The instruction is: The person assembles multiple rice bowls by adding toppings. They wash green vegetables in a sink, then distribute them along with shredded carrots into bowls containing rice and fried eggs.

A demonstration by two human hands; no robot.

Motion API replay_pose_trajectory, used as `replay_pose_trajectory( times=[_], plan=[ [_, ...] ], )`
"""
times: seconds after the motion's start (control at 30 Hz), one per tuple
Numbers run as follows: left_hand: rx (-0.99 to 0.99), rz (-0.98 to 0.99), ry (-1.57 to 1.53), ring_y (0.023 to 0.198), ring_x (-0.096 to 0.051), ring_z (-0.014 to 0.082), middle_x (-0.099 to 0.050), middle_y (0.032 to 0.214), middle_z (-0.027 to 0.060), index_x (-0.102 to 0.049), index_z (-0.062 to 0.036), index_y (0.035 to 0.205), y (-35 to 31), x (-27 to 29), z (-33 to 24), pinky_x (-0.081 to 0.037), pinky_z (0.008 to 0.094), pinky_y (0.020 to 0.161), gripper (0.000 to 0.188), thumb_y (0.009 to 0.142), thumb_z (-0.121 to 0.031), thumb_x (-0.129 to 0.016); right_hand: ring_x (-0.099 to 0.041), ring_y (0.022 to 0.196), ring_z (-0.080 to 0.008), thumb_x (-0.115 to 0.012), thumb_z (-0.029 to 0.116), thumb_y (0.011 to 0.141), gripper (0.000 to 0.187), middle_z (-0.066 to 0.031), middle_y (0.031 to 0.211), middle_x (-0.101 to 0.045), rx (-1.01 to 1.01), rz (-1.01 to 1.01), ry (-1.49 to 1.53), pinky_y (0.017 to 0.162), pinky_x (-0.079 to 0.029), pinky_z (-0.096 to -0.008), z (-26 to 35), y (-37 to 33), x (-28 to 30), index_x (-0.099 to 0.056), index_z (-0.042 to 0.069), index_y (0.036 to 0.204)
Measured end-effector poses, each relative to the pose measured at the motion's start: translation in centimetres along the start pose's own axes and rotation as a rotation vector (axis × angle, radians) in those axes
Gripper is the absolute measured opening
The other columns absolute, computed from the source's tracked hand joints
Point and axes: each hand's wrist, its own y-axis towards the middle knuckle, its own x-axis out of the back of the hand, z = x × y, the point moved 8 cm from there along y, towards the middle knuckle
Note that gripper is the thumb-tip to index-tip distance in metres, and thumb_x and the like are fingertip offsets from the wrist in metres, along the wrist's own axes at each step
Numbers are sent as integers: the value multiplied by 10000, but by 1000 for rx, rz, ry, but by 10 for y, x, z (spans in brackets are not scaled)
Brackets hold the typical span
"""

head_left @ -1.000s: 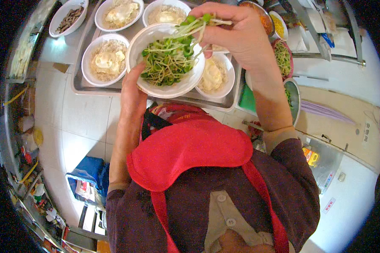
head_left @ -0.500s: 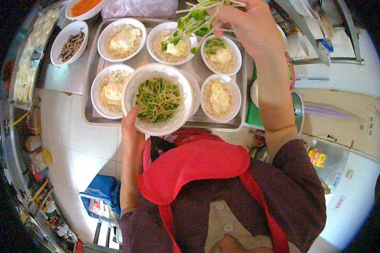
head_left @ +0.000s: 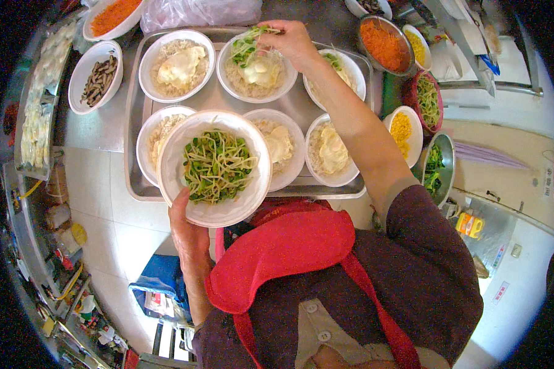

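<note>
My left hand (head_left: 188, 237) holds up a white bowl (head_left: 263, 161) by its near left rim, thumb on the edge. Green sprouts (head_left: 220, 167) fill it. In the closed fingers of my right hand (head_left: 292, 46) is a small bunch of sprouts (head_left: 247, 44), hanging over the back middle bowl on the tray. That bowl has rice and a fried egg (head_left: 258, 72). Similar rice-and-egg bowls stand around it on a metal tray (head_left: 133, 154). The back right one has some sprouts (head_left: 332, 60) on it, partly hidden by my forearm. The held bowl covers part of the front left and front middle ones.
To the left are bowls of dark brown strips (head_left: 101, 81) and shredded orange carrot (head_left: 116, 17). A plastic bag (head_left: 197, 13) lies behind the tray. On the right stand more carrot (head_left: 385, 44), corn (head_left: 401, 132), a pink basket of sprouts (head_left: 429, 104) and a bowl of dark greens (head_left: 434, 163).
My right hand has come left and lower with the sprouts, from near the back right bowl to over the back middle one. The held bowl has shifted left and nearer to me.
</note>
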Motion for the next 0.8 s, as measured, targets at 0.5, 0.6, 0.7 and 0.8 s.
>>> replay_pose_trajectory(
  times=[0.5,0.6,0.7,0.8],
  plan=[
    [-15,-61,22,1099,-479,268,-479,1200,155,-363,12,1279,2,-8,-6,-382,390,937,605,761,-213,-581,-534,919,-253,-697,151,656,268,-67,927,-610,565,19,-1034,814,-452,-369,-14,-11,-3,-667,98,917],
    [-4,-73,24,1102,-477,270,-474,1210,157,-357,11,1284,1,-8,-6,-380,393,942,614,754,-199,-584,-534,868,-242,-701,186,666,243,-52,880,-596,610,-56,-1042,771,-459,-363,-15,-4,-8,-665,88,885],
    [-8,-47,14,1102,-476,274,-470,1214,158,-360,14,1280,4,-6,-4,-381,397,943,611,753,-194,-589,-530,837,-233,-694,208,681,220,-47,839,-580,620,-144,-1025,733,-459,-356,-10,1,-10,-663,87,862],
    [2,-65,16,1104,-474,278,-467,1217,158,-361,18,1277,3,-6,-5,-379,399,947,608,755,-194,-589,-527,825,-231,-687,218,692,211,-47,827,-571,636,-156,-1050,715,-457,-349,-10,-2,-14,-663,88,856]
  ],
)
